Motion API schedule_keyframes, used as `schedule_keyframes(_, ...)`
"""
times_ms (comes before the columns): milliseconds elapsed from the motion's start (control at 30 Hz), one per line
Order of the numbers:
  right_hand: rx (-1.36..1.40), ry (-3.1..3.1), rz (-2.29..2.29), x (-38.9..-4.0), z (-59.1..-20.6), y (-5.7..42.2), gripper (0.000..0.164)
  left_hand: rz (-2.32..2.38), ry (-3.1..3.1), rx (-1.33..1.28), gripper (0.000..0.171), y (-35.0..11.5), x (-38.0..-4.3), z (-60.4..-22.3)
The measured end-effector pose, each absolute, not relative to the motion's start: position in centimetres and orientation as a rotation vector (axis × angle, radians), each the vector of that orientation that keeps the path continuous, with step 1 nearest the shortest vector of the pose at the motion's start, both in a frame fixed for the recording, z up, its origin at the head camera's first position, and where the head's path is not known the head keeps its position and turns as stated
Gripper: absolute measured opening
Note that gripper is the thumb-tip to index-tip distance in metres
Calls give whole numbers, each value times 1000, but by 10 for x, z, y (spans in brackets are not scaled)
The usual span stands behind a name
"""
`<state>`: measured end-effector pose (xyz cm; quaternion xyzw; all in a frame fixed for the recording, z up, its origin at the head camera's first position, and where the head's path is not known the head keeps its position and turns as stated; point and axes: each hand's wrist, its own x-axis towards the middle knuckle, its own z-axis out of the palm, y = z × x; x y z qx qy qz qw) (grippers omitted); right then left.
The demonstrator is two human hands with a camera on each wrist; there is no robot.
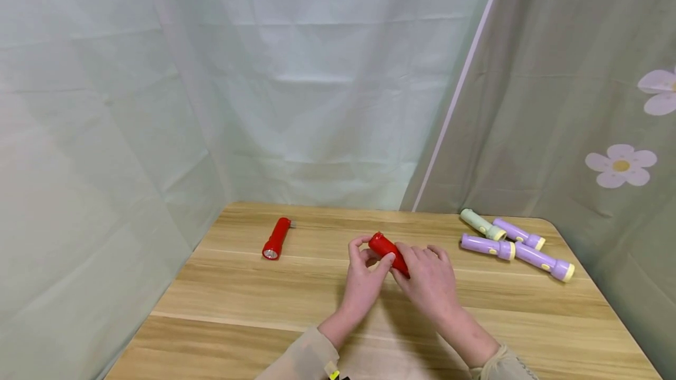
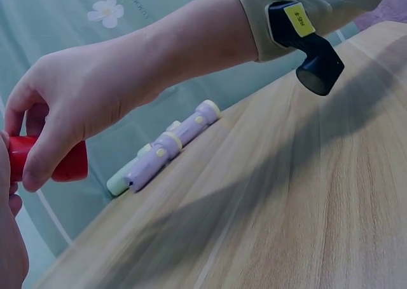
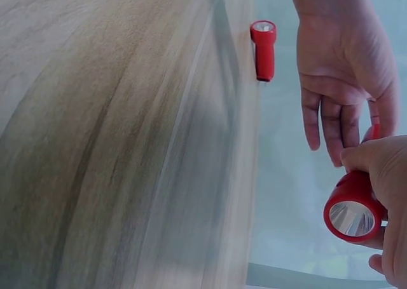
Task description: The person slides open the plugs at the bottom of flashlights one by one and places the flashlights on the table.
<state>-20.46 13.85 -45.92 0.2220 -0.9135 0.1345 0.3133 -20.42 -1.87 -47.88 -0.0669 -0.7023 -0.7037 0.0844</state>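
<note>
Both hands hold one red flashlight (image 1: 388,249) above the counter (image 1: 243,309): the left hand (image 1: 363,280) pinches it near the tail, and the right hand (image 1: 432,283) grips its front part. In the head view the right hand hides its lamp, but the right wrist view shows it. Left of the hands lies another red flashlight (image 1: 277,239); the small grey piece at its tail is hard to make out. Right of them, a green flashlight (image 1: 479,223) lies beside three purple flashlights (image 1: 487,245), partly overlapped.

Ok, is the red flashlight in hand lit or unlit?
Unlit, by the look of it: in the right-wrist view, the held red flashlight shows a silvery reflector without any glow.
</note>
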Motion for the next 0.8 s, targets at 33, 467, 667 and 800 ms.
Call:
schedule_keyframes(33, 585, -2408, 353, -204, -459, 138, 53, -2101, -2091, -200, 56, -18, -204, -479)
schedule_keyframes(467, 567, -2373, 322, -205, -463, 138, 53, -2149, -1996, -175, 55, -14, -204, -480)
schedule_keyframes(667, 545, -2380, 319, -204, -462, 138, 50, -2182, -1954, -154, 56, -12, -203, -481)
schedule_keyframes(800, 536, -2403, 319, -204, -462, 138, 46, -2200, -1951, -140, 56, -12, -203, -481)
